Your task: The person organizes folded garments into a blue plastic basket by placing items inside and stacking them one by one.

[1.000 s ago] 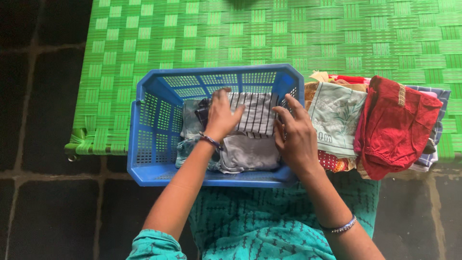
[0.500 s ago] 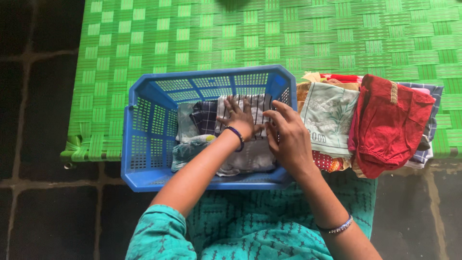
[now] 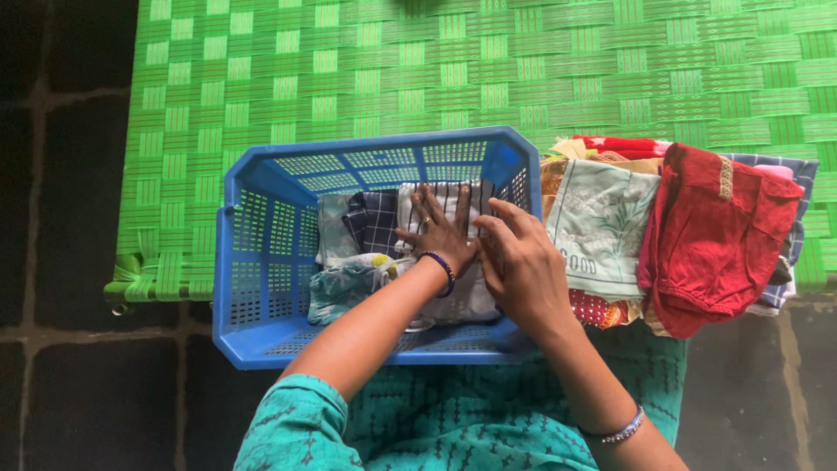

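Observation:
A blue plastic basket (image 3: 261, 253) stands on a green woven cot. Inside it lie folded clothes: a striped white cloth (image 3: 453, 205), a dark checked cloth (image 3: 375, 222) and a teal printed one (image 3: 340, 288). My left hand (image 3: 440, 228) lies flat on the striped cloth with fingers spread. My right hand (image 3: 519, 262) rests beside it at the basket's right side, fingers pressing on the same cloth. Neither hand grips anything that I can see.
To the right of the basket sits a pile of clothes, with a pale green printed cloth (image 3: 602, 222) and a red garment (image 3: 711, 231) on top. The green cot (image 3: 436, 70) stretches away behind. Dark floor tiles (image 3: 61, 218) lie to the left.
Both hands have shifted toward the right side of the basket, and the left hand now lies flat on the striped cloth. More folded clothes show at the basket's left.

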